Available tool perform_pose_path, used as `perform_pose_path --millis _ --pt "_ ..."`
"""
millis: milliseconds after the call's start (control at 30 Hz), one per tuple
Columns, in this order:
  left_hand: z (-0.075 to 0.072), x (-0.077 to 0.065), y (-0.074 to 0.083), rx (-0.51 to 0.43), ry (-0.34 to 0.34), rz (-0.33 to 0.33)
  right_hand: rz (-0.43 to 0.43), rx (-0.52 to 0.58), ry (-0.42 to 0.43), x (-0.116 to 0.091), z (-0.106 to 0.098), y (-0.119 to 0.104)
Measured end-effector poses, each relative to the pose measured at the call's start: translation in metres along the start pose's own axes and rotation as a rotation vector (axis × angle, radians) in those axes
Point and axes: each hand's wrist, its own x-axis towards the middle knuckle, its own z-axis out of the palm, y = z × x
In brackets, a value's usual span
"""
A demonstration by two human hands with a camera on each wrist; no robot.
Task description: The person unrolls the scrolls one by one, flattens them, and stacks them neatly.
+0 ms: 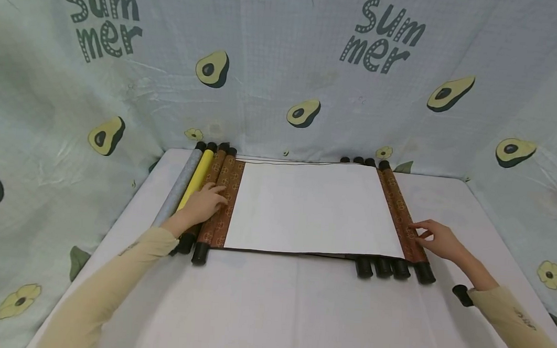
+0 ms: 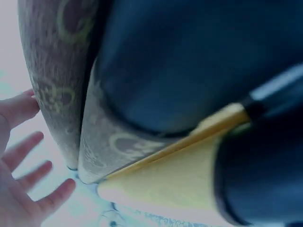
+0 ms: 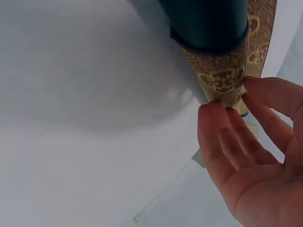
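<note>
A hanging scroll lies unrolled on the table, its sheet blank and white between brown patterned ends with black knobs. My left hand rests at its left brown roller. In the left wrist view, the fingers of that hand are spread and fairly straight, with one touching the brown roll. At the opposite end, my right hand holds the right roller. The right wrist view has thumb and fingers bent about the patterned roll, below its black knob.
Left of the open scroll lie a yellow roll, a grey roll and another brown roll. Several black knobs stick out beneath its right part. A lone black knob shows by the right sleeve. Printed cloth hangs behind the table.
</note>
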Motion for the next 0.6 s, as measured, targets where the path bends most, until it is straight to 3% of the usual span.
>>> perform_pose_path --millis 100,267,433,600 --pt "-0.002 -0.012 0.006 0.040 -0.036 0.088 -0.059 -0.048 0.039 -0.008 0.006 -0.004" --pt "0.001 -0.036 0.012 0.090 -0.064 0.180 -0.074 -0.079 -0.004 -0.022 0.012 -0.009" --pt "0.007 -0.061 0.018 0.114 -0.110 0.159 -0.059 -0.131 -0.057 -0.037 0.019 -0.014" --pt "0.008 -0.076 0.024 0.188 -0.138 0.112 0.010 -0.104 -0.099 -0.050 0.024 -0.022"
